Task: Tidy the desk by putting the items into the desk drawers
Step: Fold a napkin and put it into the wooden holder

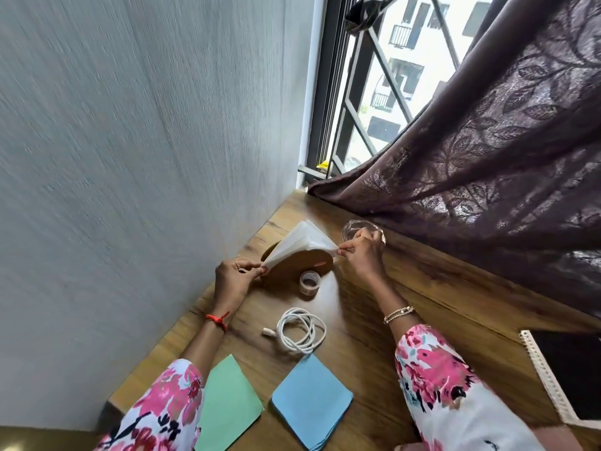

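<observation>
My left grip (234, 277) pinches the napkins (299, 239) at 9 o'clock, right grip (362, 255) at 3; their long axis runs between.

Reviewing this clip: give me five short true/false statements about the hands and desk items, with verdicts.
1. Both the left hand and the right hand pinch the napkins. True.
2. The tape lies on the blue paper. False: it sits on the desk beside the holder.
3. The cable is coiled. True.
4. The green paper lies right of the blue paper. False: left of it.
5. An open drawer shows. False: no drawer is in view.
</observation>
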`<state>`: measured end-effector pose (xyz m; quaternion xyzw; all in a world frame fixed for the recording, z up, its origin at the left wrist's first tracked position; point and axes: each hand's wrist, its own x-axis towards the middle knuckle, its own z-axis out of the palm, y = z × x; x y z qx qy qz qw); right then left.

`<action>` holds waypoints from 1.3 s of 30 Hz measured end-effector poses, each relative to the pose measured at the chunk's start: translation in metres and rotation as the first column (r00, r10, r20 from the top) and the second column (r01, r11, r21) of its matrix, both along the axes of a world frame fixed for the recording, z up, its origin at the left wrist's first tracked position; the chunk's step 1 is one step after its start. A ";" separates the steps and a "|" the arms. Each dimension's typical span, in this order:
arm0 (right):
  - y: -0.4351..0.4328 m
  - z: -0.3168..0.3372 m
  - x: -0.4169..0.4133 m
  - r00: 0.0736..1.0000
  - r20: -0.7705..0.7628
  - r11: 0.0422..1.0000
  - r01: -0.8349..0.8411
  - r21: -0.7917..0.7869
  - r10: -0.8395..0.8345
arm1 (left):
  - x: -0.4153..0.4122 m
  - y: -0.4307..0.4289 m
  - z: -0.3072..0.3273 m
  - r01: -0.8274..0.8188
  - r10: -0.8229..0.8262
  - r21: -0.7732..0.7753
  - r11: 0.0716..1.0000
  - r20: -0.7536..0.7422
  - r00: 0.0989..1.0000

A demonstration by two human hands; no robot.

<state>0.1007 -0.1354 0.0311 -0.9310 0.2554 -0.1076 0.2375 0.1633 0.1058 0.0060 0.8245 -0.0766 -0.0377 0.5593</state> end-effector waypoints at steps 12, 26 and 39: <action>0.005 -0.002 0.000 0.999 0.012 0.997 -0.052 -0.057 0.053 | -0.003 0.004 0.006 0.029 -0.030 -0.012 0.999 -0.031 0.999; 0.005 0.000 -0.003 0.995 -0.010 0.994 -0.101 -0.044 0.101 | 0.003 0.014 0.004 0.129 -0.130 0.047 0.991 0.006 0.992; 0.019 0.021 -0.023 0.994 0.005 0.990 -0.112 -0.090 0.113 | -0.005 0.021 0.013 0.217 -0.222 0.065 0.974 0.097 0.970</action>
